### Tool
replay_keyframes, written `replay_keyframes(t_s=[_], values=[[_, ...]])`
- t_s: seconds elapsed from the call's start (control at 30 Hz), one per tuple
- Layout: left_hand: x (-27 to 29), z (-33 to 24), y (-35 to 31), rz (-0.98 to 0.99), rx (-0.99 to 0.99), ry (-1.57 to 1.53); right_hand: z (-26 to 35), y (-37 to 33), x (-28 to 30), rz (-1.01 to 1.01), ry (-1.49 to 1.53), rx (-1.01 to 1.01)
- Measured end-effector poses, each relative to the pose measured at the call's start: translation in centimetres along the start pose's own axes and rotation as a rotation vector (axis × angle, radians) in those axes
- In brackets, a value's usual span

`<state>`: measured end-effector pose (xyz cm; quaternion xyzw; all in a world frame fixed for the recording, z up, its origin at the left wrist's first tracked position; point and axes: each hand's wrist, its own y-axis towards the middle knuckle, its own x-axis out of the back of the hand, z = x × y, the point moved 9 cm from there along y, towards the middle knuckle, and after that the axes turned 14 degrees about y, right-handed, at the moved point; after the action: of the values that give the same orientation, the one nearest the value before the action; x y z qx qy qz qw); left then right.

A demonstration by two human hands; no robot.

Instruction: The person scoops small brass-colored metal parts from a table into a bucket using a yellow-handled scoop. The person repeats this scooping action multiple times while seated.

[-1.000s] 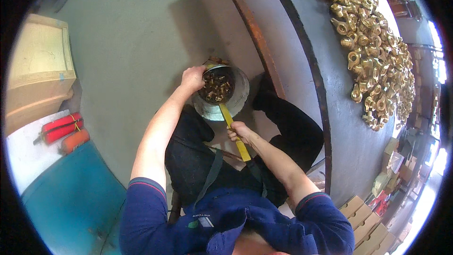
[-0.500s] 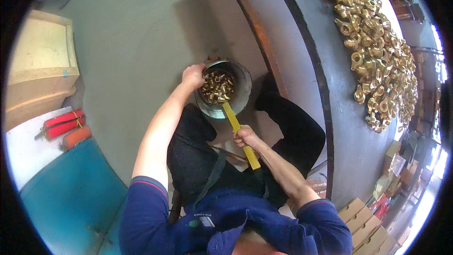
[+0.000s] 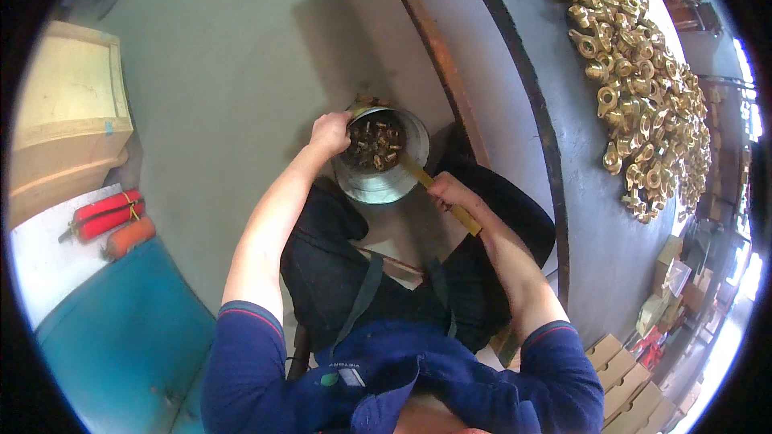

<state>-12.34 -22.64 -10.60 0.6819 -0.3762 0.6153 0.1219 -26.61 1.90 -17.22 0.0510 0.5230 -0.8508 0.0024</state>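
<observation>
A round metal bucket [image 3: 371, 187] stands on the floor between my knees, and many small brass-coloured fittings [image 3: 373, 145] lie inside it. At its left rim my left hand [image 3: 330, 133] is closed on the edge. My right hand [image 3: 450, 191] is wrapped round a flat yellow stick [image 3: 467, 220], which slants toward the bucket. The far end of the stick reaches over the right side of the opening; its tip is hard to make out against the dark inside.
On the grey workbench [image 3: 595, 217] at my right lies a large heap of brass fittings [image 3: 635, 88]. Cardboard boxes [image 3: 623, 378] stand at the lower right. To the left are a wooden crate [image 3: 68, 96], red cylinders [image 3: 104, 215] and a teal panel [image 3: 121, 321].
My right hand has moved up and to the right with the yellow stick, which now lies at a flatter slant. The fittings in the bucket look darker. My left hand stays at the rim.
</observation>
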Motion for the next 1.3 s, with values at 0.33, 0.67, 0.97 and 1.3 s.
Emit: replay_keyframes(t_s=[0.33,0.67,0.97,1.3], values=[[-0.4,-1.2,0.9,0.007,-0.034,0.060,-4.9,0.0,-7.9,-0.020,0.621,0.027],[-1.2,0.9,-0.2,0.084,0.003,-0.061,-7.8,2.6,-9.9,0.347,0.981,-0.374],[0.1,-0.2,-0.3,0.014,-0.039,0.002,0.8,-0.9,-1.4,-0.087,0.113,0.053],[0.3,0.2,0.5,0.004,0.040,-0.026,-2.1,-2.8,-5.9,0.103,0.675,-0.055]])
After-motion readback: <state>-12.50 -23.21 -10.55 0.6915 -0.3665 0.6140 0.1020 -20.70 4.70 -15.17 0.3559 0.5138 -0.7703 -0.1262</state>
